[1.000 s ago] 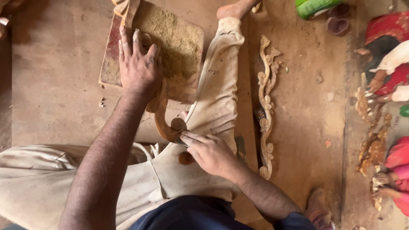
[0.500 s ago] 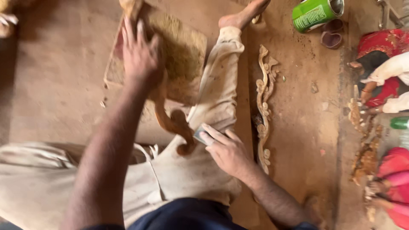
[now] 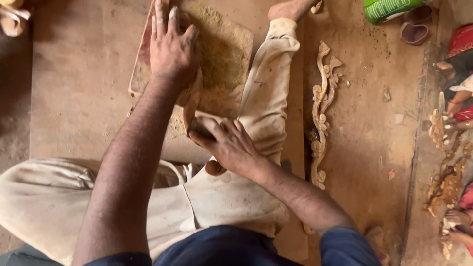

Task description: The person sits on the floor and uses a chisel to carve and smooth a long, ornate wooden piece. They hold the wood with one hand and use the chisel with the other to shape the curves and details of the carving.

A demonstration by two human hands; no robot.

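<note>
wood dust lies thick over the flat board [image 3: 224,54] on the floor [image 3: 79,98], a yellow-brown heap of it spread across the board's top. the person sits on the floor with one pale-trousered leg [image 3: 268,93] stretched out past the board's right edge, bare foot [image 3: 290,9] at the far end.

the left hand [image 3: 171,47] lies palm down on the near left part of the board, its grip spread, fingers fanned and pressing flat. under its heel the curved wooden piece [image 3: 192,101] shows, a narrow carved strip running from beneath that hand down toward the body.

the right hand [image 3: 231,145] sits just below the left one, at the lower end of the curved piece. its grip is pinched shut on a small dark sanding block [image 3: 199,129], thumb and fingers bent round it, the block touching the strip's edge. so the strip lies between the two hands, pinned at the top and rubbed at the bottom.

to the right of the leg a long carved scroll ornament [image 3: 320,113] rests on the floor, well apart from both hands. a green can [image 3: 389,9] lies at the top right, a small dark bowl [image 3: 414,33] just beside it. more carved bits [image 3: 446,184] lie along the right edge, where other people's limbs show.
</note>
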